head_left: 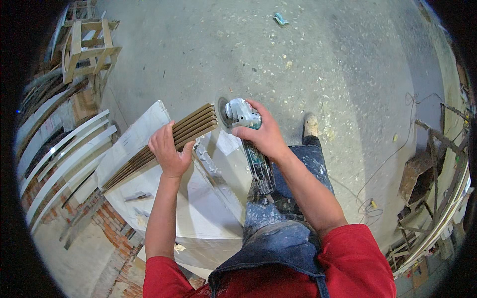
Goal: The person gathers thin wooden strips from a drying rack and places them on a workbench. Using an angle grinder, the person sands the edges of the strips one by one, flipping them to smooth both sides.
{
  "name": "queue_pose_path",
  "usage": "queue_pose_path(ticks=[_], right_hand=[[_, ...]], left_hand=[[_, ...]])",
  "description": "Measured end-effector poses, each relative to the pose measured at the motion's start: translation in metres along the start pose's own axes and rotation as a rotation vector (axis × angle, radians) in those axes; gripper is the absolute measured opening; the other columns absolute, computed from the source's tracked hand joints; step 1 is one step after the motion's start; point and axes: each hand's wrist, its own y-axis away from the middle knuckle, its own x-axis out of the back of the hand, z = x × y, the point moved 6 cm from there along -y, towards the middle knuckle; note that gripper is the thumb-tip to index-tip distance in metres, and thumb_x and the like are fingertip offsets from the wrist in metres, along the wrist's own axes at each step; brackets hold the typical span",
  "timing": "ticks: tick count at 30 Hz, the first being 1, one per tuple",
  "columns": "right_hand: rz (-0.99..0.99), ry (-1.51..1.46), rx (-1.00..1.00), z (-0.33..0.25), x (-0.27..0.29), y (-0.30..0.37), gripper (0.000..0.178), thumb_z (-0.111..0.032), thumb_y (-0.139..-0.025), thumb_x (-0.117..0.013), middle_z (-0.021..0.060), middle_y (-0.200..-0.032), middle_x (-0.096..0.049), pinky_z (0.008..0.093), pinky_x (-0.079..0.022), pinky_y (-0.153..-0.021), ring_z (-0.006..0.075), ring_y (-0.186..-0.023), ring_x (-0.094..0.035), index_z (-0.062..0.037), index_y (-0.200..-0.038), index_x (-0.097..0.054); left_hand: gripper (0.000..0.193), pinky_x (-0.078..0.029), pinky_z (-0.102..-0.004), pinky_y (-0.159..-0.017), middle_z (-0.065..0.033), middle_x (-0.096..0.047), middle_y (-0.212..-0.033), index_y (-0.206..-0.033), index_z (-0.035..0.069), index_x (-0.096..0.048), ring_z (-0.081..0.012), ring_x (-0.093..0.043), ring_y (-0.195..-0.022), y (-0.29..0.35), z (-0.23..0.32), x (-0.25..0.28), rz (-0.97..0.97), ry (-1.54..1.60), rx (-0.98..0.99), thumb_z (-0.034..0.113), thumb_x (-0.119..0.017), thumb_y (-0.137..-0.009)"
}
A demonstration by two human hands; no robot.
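My right hand (264, 133) is wrapped round the head of an angle grinder (254, 161), whose dark body hangs down toward my lap. The grinder's round disc (224, 114) stands close to the end of a brown ribbed panel (196, 124); whether it touches I cannot tell. My left hand (170, 151) grips that panel near its right end, thumb on the near edge and fingers over the far side. The panel lies slantwise on a white board (130, 131). A small utility knife (138, 197) rests on the white surface near my left wrist.
Curved white strips (69, 154) stand at the left, with a wooden stool (92, 49) beyond them. On the speckled concrete floor (318, 64) lies a crumpled blue piece (280, 19). A cable (385, 164) runs along the right, near a rusty metal box (415, 178).
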Motion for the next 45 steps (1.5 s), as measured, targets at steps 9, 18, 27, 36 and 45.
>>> queue_pose_path(ticks=[9,18,27,36,45], right_hand=[[-0.013,-0.012,-0.017,-0.019,-0.003,0.025,0.086,-0.023,-0.071,-0.088,0.0145,-0.132,-0.062,0.036,-0.044,-0.108,0.0233,-0.123,-0.058,-0.0031,-0.146,-0.05],[-0.019,-0.01,-0.021,-0.005,-0.007,0.027,0.084,-0.024,-0.071,-0.089,0.0148,-0.128,-0.065,0.035,-0.049,-0.102,0.0229,-0.117,-0.062,-0.0021,-0.143,-0.051],[0.003,-0.025,-0.02,-0.004,-0.001,0.04,0.085,-0.025,-0.072,-0.089,0.0156,-0.131,-0.063,0.035,-0.048,-0.103,0.0233,-0.118,-0.062,-0.0022,-0.144,-0.051],[-0.043,-0.022,-0.017,-0.007,-0.005,0.038,0.083,-0.023,-0.072,-0.089,0.0148,-0.13,-0.064,0.0348,-0.046,-0.105,0.0236,-0.119,-0.061,-0.0023,-0.143,-0.051],[-0.028,0.018,-0.028,-0.009,0.002,0.048,0.085,-0.026,-0.071,-0.089,0.017,-0.132,-0.063,0.0363,-0.045,-0.107,0.0259,-0.123,-0.059,-0.0031,-0.144,-0.051]], left_hand=[[0.075,-0.033,-0.0495,-0.105,-0.0129,-0.059,-0.128,-0.14,0.005,-0.053,-0.0339,-0.052,-0.119,0.0,-0.002,-0.004,0.012,-0.015,-0.013,0.06,-0.066,-0.09],[0.075,-0.034,-0.0482,-0.104,-0.0123,-0.06,-0.128,-0.139,0.004,-0.054,-0.0338,-0.053,-0.118,0.001,-0.002,-0.002,0.026,-0.011,-0.023,0.059,-0.068,-0.089],[0.075,-0.034,-0.0475,-0.103,-0.0117,-0.061,-0.129,-0.138,0.004,-0.055,-0.033,-0.053,-0.118,-0.001,-0.003,-0.003,0.007,-0.017,-0.017,0.061,-0.066,-0.09],[0.075,-0.034,-0.0482,-0.103,-0.0127,-0.06,-0.129,-0.139,0.003,-0.055,-0.0337,-0.053,-0.118,-0.002,-0.002,-0.004,0.022,-0.007,-0.033,0.059,-0.067,-0.09],[0.076,-0.033,-0.048,-0.103,-0.013,-0.06,-0.13,-0.14,0.003,-0.054,-0.0338,-0.053,-0.118,-0.001,-0.005,-0.006,0.004,-0.013,-0.021,0.059,-0.067,-0.09]])
